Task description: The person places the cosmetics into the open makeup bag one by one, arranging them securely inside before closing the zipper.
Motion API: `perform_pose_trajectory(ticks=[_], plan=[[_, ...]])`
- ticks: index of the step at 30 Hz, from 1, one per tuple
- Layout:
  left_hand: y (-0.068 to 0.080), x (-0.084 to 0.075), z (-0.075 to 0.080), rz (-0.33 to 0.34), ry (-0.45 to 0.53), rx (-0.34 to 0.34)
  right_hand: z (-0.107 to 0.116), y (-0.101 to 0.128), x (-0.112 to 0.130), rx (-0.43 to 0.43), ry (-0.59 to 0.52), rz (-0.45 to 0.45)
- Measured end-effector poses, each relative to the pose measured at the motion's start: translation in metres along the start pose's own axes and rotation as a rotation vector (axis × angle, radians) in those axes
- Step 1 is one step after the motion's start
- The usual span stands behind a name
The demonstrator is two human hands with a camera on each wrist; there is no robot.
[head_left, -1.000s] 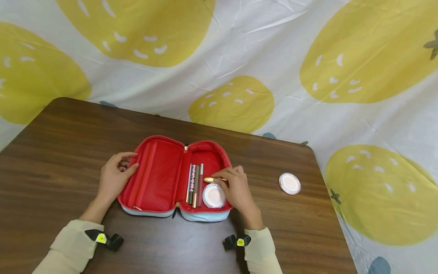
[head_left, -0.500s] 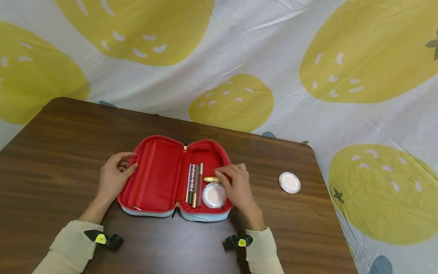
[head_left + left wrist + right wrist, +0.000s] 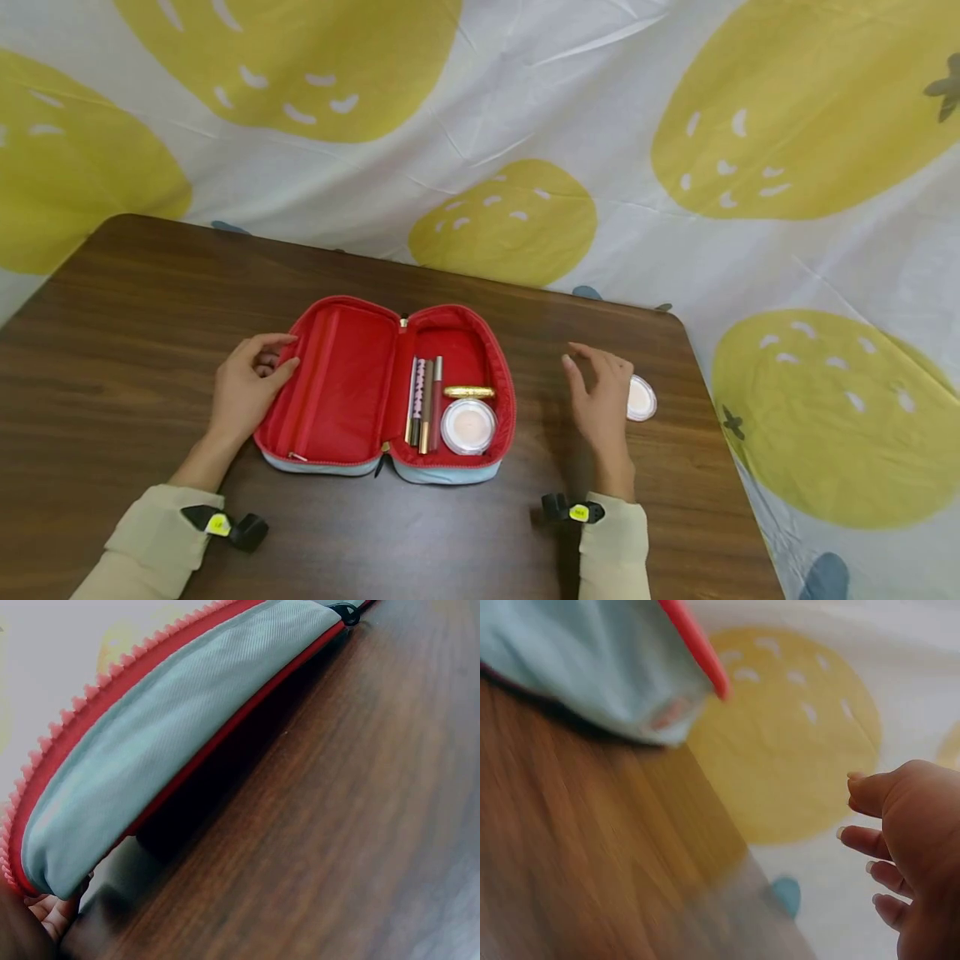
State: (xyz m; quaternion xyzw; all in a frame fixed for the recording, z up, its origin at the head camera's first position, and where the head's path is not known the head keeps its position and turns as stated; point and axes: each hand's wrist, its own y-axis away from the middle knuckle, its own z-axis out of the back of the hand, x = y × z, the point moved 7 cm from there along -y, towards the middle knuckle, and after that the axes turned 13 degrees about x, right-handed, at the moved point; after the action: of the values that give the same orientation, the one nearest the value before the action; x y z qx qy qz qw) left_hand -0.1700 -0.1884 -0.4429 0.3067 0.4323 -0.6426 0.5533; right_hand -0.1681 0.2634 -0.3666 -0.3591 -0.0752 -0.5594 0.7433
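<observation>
An open red-lined, pale blue pouch [image 3: 352, 392] lies on the brown table [image 3: 135, 317]. Its right half holds three slim pencils [image 3: 424, 404], a gold tube [image 3: 468, 392] and a round compact [image 3: 468, 426]. My left hand [image 3: 247, 387] holds the pouch's left edge with thumb and fingers. My right hand [image 3: 600, 392] hovers empty with fingers spread, right of the pouch, partly covering a second round compact [image 3: 642, 398] on the table. The left wrist view shows the pouch's blue outside [image 3: 172, 742] close up. In the right wrist view my right hand [image 3: 904, 847] is empty and the pouch [image 3: 592, 667] blurred.
A white cloth with large yellow strawberries [image 3: 510, 217] hangs behind and to the right of the table. The table's right corner [image 3: 675, 321] is rounded. Bare wood lies in front of the pouch [image 3: 420, 542] and at the far left.
My right hand let go of the gold tube, which now lies in the pouch above the compact, and moved right to the second compact on the table. The left hand stayed.
</observation>
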Motion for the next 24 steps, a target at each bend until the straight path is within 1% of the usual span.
perform_pose_trajectory(ticks=[9,14,19,24], plan=[[0.001,0.002,0.001,0.002,-0.012,0.002,0.027,0.016,-0.04,-0.086,-0.011,-0.161],[0.001,0.001,0.002,0.004,-0.011,-0.004,0.037,0.028,-0.06,-0.144,0.023,-0.24],[0.0,-0.003,0.002,-0.006,0.007,-0.007,0.043,0.04,-0.079,-0.19,0.048,-0.326],[0.0,-0.005,0.002,-0.011,0.012,-0.005,0.043,0.048,-0.091,-0.187,0.045,-0.411]])
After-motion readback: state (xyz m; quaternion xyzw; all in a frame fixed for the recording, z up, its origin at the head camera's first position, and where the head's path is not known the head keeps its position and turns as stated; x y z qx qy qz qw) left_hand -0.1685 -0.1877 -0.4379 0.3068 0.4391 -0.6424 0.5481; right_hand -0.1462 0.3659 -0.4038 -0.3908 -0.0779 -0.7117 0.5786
